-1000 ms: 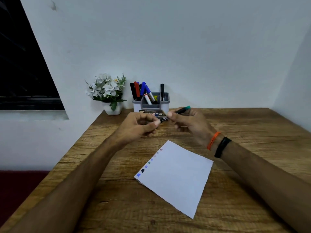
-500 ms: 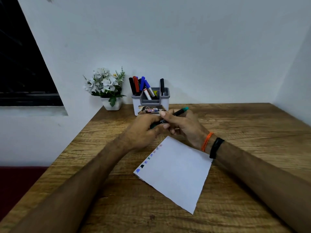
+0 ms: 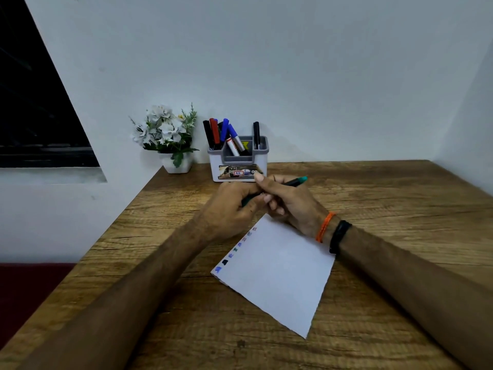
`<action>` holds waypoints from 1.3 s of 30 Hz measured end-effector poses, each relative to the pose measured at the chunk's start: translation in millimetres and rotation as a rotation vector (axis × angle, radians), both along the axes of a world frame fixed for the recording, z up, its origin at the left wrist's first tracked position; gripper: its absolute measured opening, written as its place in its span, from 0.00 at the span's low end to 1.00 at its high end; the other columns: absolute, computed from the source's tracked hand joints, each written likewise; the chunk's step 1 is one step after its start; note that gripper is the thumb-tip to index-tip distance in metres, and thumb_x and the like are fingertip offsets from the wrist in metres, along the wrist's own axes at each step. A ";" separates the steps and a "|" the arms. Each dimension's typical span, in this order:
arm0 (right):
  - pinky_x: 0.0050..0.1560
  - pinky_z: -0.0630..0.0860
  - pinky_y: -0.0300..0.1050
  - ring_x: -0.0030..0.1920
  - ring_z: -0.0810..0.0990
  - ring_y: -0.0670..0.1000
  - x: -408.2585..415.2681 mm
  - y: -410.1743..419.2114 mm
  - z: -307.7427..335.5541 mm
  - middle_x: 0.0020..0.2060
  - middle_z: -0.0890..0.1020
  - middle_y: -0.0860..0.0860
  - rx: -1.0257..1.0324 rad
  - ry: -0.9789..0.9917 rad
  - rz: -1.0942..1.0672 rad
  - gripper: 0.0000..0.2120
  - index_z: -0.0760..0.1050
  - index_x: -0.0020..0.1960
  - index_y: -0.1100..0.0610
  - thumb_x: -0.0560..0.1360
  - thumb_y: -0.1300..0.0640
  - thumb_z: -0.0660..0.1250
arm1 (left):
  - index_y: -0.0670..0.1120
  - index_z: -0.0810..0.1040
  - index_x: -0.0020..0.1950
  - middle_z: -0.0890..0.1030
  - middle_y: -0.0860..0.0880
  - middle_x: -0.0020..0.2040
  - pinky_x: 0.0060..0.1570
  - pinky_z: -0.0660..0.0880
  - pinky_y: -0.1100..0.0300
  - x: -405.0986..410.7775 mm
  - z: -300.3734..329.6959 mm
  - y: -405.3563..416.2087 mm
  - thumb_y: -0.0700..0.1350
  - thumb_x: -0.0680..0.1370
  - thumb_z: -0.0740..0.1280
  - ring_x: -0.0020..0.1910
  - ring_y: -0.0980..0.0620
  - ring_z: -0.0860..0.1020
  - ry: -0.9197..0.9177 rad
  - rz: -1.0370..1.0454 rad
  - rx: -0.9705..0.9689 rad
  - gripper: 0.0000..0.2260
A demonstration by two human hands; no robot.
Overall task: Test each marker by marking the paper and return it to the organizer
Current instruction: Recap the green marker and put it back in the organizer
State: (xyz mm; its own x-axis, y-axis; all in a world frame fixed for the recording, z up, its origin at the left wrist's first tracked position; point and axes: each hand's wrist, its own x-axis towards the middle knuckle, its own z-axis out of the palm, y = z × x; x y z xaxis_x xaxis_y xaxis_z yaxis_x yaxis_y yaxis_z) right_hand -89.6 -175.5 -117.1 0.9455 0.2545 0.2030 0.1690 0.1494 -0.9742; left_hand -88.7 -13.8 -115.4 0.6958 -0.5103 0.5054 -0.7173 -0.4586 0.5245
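Your right hand grips the green marker, your left hand pinching its near end, above the paper. Several marks made; organizer beyond awaits its return.

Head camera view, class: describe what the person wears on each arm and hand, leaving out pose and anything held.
Both forearms are bare, with no sleeves showing. The right wrist carries a thin orange thread band and, just behind it, a wider black wristband. The left arm and both hands show no rings, watch or gloves.
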 end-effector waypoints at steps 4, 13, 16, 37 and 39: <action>0.21 0.60 0.33 0.18 0.63 0.42 0.2 4.2 -3.2 0.20 0.68 0.46 0.042 0.054 0.023 0.19 0.68 0.31 0.55 0.78 0.52 0.67 | 0.48 0.83 0.48 0.84 0.54 0.42 0.41 0.79 0.50 0.8 -2.5 -2.2 0.49 0.79 0.63 0.42 0.55 0.82 -0.017 -0.008 -0.003 0.10; 0.19 0.64 0.30 0.18 0.65 0.40 -1.2 1.5 2.6 0.21 0.68 0.48 0.043 0.025 0.029 0.14 0.71 0.36 0.58 0.80 0.59 0.63 | 0.49 0.83 0.48 0.85 0.55 0.44 0.48 0.80 0.51 3.5 -2.7 -2.9 0.49 0.80 0.62 0.47 0.55 0.83 0.098 -0.073 -0.026 0.10; 0.21 0.64 0.31 0.19 0.64 0.40 1.1 -2.2 2.4 0.20 0.69 0.47 0.014 -0.010 0.017 0.15 0.71 0.35 0.57 0.81 0.59 0.63 | 0.48 0.83 0.50 0.85 0.55 0.46 0.49 0.80 0.53 5.3 -2.9 -2.1 0.50 0.80 0.64 0.48 0.55 0.82 0.148 -0.107 -0.042 0.10; 0.27 0.71 0.37 0.28 0.78 0.49 -18.7 -22.5 6.4 0.32 0.82 0.56 -0.190 0.038 -0.027 0.08 0.82 0.45 0.63 0.78 0.62 0.65 | 0.56 0.84 0.49 0.80 0.58 0.39 0.36 0.67 0.63 21.3 -0.9 27.3 0.53 0.75 0.71 0.36 0.60 0.73 0.357 0.194 0.153 0.05; 0.25 0.71 0.38 0.26 0.77 0.49 -23.6 -22.5 -0.3 0.30 0.80 0.56 -0.197 0.049 -0.060 0.07 0.81 0.44 0.63 0.78 0.65 0.65 | 0.57 0.84 0.49 0.79 0.61 0.37 0.36 0.66 0.63 21.0 -2.7 25.8 0.55 0.74 0.72 0.35 0.61 0.73 0.341 0.181 0.171 0.06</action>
